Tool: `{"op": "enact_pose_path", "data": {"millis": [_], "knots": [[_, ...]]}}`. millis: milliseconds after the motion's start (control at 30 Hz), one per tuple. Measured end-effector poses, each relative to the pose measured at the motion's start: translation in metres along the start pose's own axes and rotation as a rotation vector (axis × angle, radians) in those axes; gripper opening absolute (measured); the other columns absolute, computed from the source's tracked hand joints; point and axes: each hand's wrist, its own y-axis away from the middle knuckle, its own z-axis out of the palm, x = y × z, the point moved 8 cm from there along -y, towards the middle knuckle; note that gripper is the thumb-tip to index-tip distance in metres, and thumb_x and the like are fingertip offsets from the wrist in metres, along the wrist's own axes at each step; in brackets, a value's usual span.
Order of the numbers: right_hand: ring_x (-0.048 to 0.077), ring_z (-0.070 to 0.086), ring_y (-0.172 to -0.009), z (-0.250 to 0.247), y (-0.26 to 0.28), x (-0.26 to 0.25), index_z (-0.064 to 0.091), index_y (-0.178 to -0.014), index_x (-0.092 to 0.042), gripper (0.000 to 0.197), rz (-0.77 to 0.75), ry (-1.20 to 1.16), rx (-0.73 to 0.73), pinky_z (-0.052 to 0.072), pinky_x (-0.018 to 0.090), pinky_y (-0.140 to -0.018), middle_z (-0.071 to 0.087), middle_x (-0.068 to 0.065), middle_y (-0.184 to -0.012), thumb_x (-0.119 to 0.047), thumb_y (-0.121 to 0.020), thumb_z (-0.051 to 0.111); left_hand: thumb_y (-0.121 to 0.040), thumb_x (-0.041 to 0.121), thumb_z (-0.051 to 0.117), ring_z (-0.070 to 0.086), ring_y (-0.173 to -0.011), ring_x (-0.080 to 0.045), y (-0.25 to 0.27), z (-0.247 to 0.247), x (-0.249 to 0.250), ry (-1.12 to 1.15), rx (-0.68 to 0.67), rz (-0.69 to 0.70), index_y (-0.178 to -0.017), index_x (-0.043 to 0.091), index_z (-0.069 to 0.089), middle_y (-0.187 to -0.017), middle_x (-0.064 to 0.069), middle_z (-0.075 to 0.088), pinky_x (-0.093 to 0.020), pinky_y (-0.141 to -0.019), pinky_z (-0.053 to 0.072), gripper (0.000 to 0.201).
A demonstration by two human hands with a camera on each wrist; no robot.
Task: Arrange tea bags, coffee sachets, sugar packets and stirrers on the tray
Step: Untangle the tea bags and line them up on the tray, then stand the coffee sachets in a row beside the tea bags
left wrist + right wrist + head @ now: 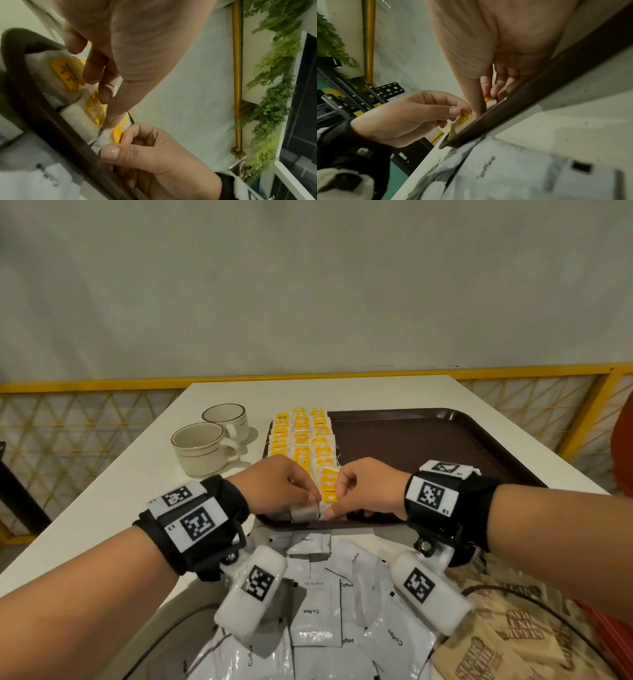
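A dark brown tray (pixel 428 446) lies on the white table. Tea bags with yellow tags (pixel 301 436) fill its left part in three overlapping columns. At the tray's near left corner both hands meet over the closest tea bags. My left hand (pixel 301 491) pinches a tea bag (pixel 96 112) between thumb and fingers. My right hand (pixel 342 498) pinches the neighbouring tea bag (pixel 329 486) by its near end, thumb on top (pixel 111 152). The tray rim (pixel 51 121) runs just below the fingers. White coffee sachets (pixel 318 611) and brown sugar packets (pixel 513 638) lie in heaps close to me.
Two cream cups (pixel 202 446) (pixel 227 417) stand on the table left of the tray. The tray's right part is bare. A yellow mesh railing (pixel 85 433) runs behind and beside the table. Something orange (pixel 623 450) shows at the right edge.
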Motion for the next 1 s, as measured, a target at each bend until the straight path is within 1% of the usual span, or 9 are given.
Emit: {"op": "enact_pose_path", "data": {"millis": [167,233,300,400,500,700,800,900,1000], "knots": [[0.009,0.054,-0.061,-0.021,0.035,-0.021,0.064,-0.084,-0.007,0.023,-0.013,-0.07,-0.012,0.046,0.02,-0.053,0.06,0.007,-0.076,-0.018,-0.074,0.081,-0.085,0.028,0.069,0.06,-0.09,-0.005,0.031,-0.028,0.019,0.065,0.018,0.034,-0.089,0.031,0.074,-0.095,0.008,0.069,-0.006,-0.072,0.042,0.007],[0.007,0.057,-0.067,-0.021,0.063,-0.033,0.066,-0.094,-0.008,0.028,-0.057,0.019,-0.122,0.049,0.017,-0.059,0.063,0.005,-0.084,-0.019,-0.073,0.081,-0.079,0.037,0.072,0.057,-0.093,-0.004,0.056,-0.027,0.031,0.027,-0.075,0.091,-0.092,0.038,0.073,-0.097,0.014,0.066,-0.015,-0.08,0.042,0.012],[-0.001,0.058,-0.077,-0.011,0.091,-0.036,0.064,-0.106,-0.024,0.042,-0.098,0.29,-0.254,0.047,0.012,-0.066,0.063,-0.009,-0.098,-0.03,-0.07,0.083,-0.066,0.054,0.073,0.049,-0.1,0.008,0.087,-0.008,0.037,-0.073,-0.265,0.12,-0.098,0.053,0.066,-0.104,0.03,0.056,-0.012,-0.084,0.039,0.033],[0.002,0.045,-0.115,0.016,0.12,-0.023,0.037,-0.136,-0.041,0.087,-0.112,0.675,-0.437,0.042,0.018,-0.098,0.042,-0.016,-0.129,-0.044,-0.064,0.085,-0.053,0.071,0.074,0.026,-0.118,0.004,0.123,0.029,0.029,-0.416,-0.484,0.17,-0.112,0.076,0.037,-0.129,0.032,0.029,-0.021,-0.102,0.031,0.069],[0.014,0.031,-0.131,0.039,0.126,-0.015,0.012,-0.149,-0.039,0.113,-0.177,0.817,-0.509,0.031,0.031,-0.112,0.027,-0.008,-0.143,-0.046,-0.063,0.085,-0.061,0.061,0.077,0.011,-0.132,-0.011,0.136,0.051,0.009,-0.637,-0.527,0.12,-0.121,0.073,0.02,-0.141,0.019,0.006,-0.036,-0.108,0.031,0.084],[0.024,0.038,-0.128,0.052,0.109,-0.028,0.023,-0.145,-0.04,0.093,-0.163,0.813,-0.461,0.036,0.037,-0.108,0.031,0.001,-0.142,-0.038,-0.072,0.081,-0.07,0.043,0.078,0.038,-0.121,-0.018,0.122,0.054,-0.002,-0.523,-0.372,0.092,-0.117,0.057,0.036,-0.133,0.01,0.025,-0.036,-0.103,0.038,0.065],[0.025,0.053,-0.108,0.054,0.101,-0.032,0.036,-0.133,-0.036,0.074,-0.141,0.814,-0.441,0.048,0.043,-0.094,0.043,0.006,-0.13,-0.034,-0.074,0.08,-0.078,0.037,0.072,0.045,-0.111,-0.017,0.113,0.049,-0.001,-0.52,-0.307,0.095,-0.11,0.045,0.047,-0.124,0.007,0.034,-0.033,-0.097,0.042,0.041],[0.027,0.062,-0.087,0.055,0.095,-0.03,0.041,-0.121,-0.031,0.061,-0.098,0.791,-0.437,0.056,0.044,-0.079,0.047,0.007,-0.121,-0.03,-0.074,0.08,-0.081,0.032,0.07,0.048,-0.102,-0.015,0.106,0.045,0.001,-0.509,-0.28,0.077,-0.117,0.037,0.053,-0.116,0.005,0.039,-0.029,-0.092,0.044,0.04],[0.02,0.059,-0.065,0.051,0.088,-0.027,0.041,-0.118,-0.026,0.059,-0.058,0.64,-0.41,0.056,0.034,-0.058,0.053,0.01,-0.119,-0.025,-0.074,0.081,-0.082,0.027,0.07,0.051,-0.093,-0.012,0.102,0.041,0.003,-0.442,-0.249,0.095,-0.112,0.031,0.055,-0.104,0.007,0.048,-0.022,-0.078,0.042,0.034]]}}
